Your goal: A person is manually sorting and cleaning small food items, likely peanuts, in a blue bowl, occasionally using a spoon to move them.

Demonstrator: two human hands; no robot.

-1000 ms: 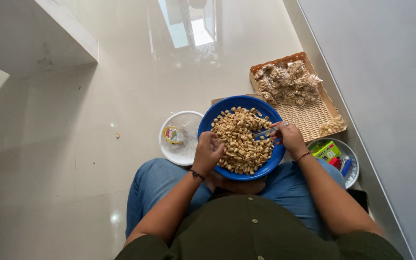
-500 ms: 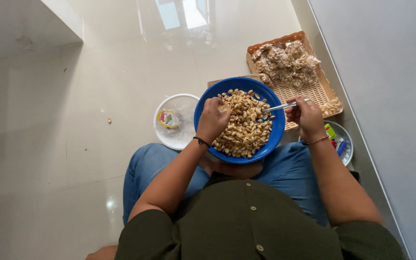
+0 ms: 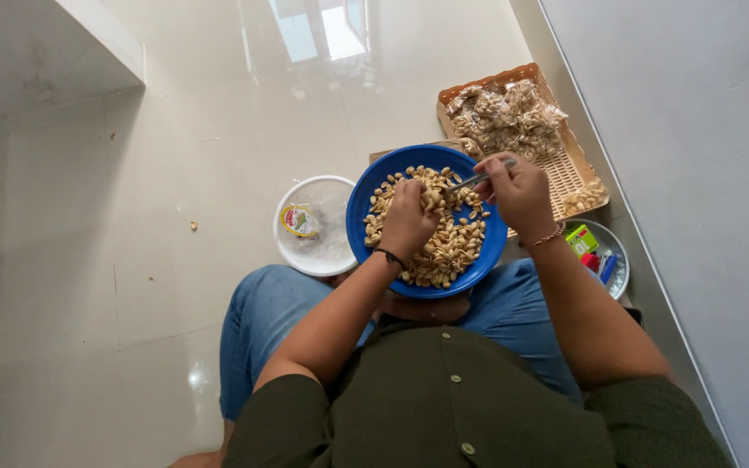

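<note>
Two bare hands work over a round blue bowl (image 3: 366, 204) heaped with pale shelled peanuts (image 3: 452, 247), seen from above by a camera on the person's head. That bowl rests on the lap of the person, who sits on a glossy cream tiled floor (image 3: 132, 260) in blue jeans and a dark green buttoned shirt.

Left hand (image 3: 407, 221), with a dark band at the wrist, is curled down into the peanuts near the middle of the bowl; its fingers are bent closed among the nuts, though what they pinch cannot be told. Right hand (image 3: 520, 192), wearing a thin bracelet, hovers over the bowl's right rim with its fingers closed around a slim metal tool (image 3: 477, 179), whose tip points left over the nuts.

Just left of the bowl lies a clear round plastic lid (image 3: 331, 251) holding a small colourful wrapper (image 3: 299, 222). Far right, past the bowl, a woven rectangular tray (image 3: 569, 173) carries clear packets of nuts (image 3: 500, 117). Near the right knee sits a small metal dish (image 3: 619, 260) with bright green, red and blue items. A grey wall (image 3: 695, 173) runs along the right side.
</note>
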